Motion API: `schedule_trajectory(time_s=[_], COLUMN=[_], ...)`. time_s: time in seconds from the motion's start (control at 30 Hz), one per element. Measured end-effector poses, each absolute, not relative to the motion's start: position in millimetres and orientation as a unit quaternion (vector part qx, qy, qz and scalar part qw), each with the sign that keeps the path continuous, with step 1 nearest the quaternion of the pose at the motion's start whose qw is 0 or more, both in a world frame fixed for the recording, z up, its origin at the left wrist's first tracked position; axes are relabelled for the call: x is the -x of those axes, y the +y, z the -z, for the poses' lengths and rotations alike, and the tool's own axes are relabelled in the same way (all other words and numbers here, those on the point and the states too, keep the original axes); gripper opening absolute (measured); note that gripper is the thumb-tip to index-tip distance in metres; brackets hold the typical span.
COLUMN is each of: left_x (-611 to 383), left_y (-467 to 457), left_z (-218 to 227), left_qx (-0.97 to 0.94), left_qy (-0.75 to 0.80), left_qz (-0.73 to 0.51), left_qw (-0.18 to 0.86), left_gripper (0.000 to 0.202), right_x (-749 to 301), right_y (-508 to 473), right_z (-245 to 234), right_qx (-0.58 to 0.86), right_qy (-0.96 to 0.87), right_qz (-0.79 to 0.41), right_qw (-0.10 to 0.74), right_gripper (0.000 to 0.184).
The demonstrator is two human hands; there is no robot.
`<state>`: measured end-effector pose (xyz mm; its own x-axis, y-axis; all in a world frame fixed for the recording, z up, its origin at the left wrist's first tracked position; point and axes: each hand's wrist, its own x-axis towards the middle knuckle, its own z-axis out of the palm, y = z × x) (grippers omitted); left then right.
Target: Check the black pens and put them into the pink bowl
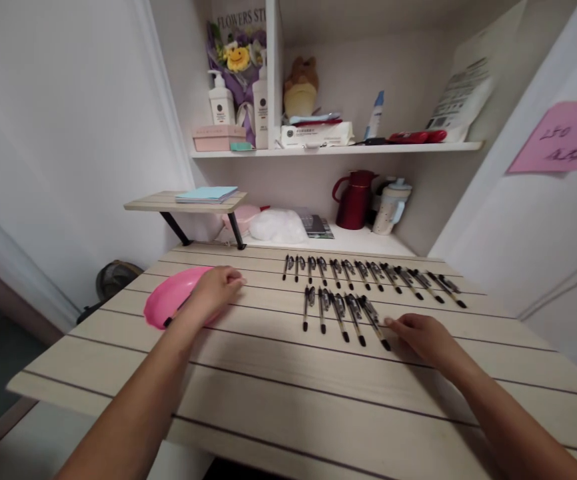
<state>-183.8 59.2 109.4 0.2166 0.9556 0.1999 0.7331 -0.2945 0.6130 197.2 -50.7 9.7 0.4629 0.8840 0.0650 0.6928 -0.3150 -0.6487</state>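
My left hand (218, 290) is over the right side of a pink bowl (154, 305), its fingers curled together. Whatever they may hold is hidden. A dark pen (177, 311) lies in the bowl, partly behind my forearm. On the table, pens with separate caps beside them form two rows. The back row (336, 273) is longer; the front row (339, 317) has several pens. My right hand (421, 335) is at the right end of the front row, close to the last pen (376, 327). Its thumb and fingers are pinched, and I cannot make out anything between them.
A small raised shelf (153, 202) with blue paper (207, 194) stands at the table's back left. Behind the table are a white plastic bag (278, 225), a red jug (354, 201) and a pale tumbler (391, 208). An upper shelf (393, 148) holds bottles and packets.
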Motion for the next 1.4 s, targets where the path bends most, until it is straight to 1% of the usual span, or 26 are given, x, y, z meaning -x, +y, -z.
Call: schedule_trajectory(time_s=[0.07,0.1,0.17,0.27,0.37,0.43,0.53,0.6,0.7,0.73,0.8,0.87,0.93,1.0,1.13,1.3,1.37,1.4], left_x=[148,129,94,53,23,9,-4,-8,-5,-3,2,6,7,8,7,7,7,6], left_y=[44,36,20,3,-7,-11,-14,-15,-15,-15,-16,-19,-22,-25,-26,-26,-27,-28], left_z=[-107,-103,-90,-65,-48,-42,-39,-38,-36,-35,-33,-30,-28,-27,-25,-26,-27,-28], left_qx=[-0.754,-0.740,-0.712,-0.658,-0.583,-0.536,-0.479,-0.450,-0.420,-0.415,-0.411,-0.415,-0.423,-0.433,-0.453,-0.465,-0.475,-0.481], left_qy=[0.476,0.452,0.407,0.368,0.380,0.390,0.395,0.383,0.366,0.365,0.365,0.368,0.372,0.371,0.364,0.362,0.362,0.362], left_qz=[-0.299,-0.286,-0.235,-0.197,-0.213,-0.243,-0.299,-0.332,-0.355,-0.355,-0.346,-0.331,-0.315,-0.306,-0.297,-0.288,-0.285,-0.283], left_qw=[0.339,0.407,0.521,0.627,0.686,0.708,0.725,0.735,0.751,0.754,0.760,0.764,0.764,0.762,0.758,0.755,0.750,0.747], left_gripper=[0.019,0.020,0.023,0.023,0.022,0.022,0.022,0.023,0.024,0.025,0.025,0.027,0.030,0.032,0.029,0.034,0.036,0.037], right_x=[-190,-187,-180,-173,-168,-163,-150,-141,-143,-148,-162,-176,-183,-183,-175,-180,-182,-183], right_y=[-52,-53,-54,-55,-58,-61,-68,-72,-72,-69,-60,-48,-36,-27,-19,-25,-31,-34], right_z=[-16,-18,-19,-21,-25,-29,-29,-26,-24,-25,-27,-29,-28,-25,-17,-16,-19,-21], right_qx=[0.809,0.810,0.808,0.800,0.795,0.786,0.738,0.697,0.655,0.660,0.710,0.778,0.814,0.826,0.833,0.832,0.826,0.818], right_qy=[-0.526,-0.538,-0.554,-0.564,-0.551,-0.538,-0.541,-0.559,-0.595,-0.595,-0.575,-0.543,-0.526,-0.523,-0.525,-0.531,-0.531,-0.530], right_qz=[-0.146,-0.137,-0.113,-0.111,-0.119,-0.135,-0.190,-0.231,-0.297,-0.301,-0.250,-0.144,-0.074,-0.053,-0.045,-0.044,-0.056,-0.081], right_qw=[0.219,0.189,0.165,0.171,0.223,0.274,0.357,0.384,0.359,0.346,0.321,0.281,0.236,0.206,0.168,0.156,0.180,0.209], right_gripper=[0.034,0.032,0.026,0.021,0.021,0.023,0.025,0.025,0.027,0.028,0.030,0.028,0.027,0.028,0.026,0.016,0.012,0.011])
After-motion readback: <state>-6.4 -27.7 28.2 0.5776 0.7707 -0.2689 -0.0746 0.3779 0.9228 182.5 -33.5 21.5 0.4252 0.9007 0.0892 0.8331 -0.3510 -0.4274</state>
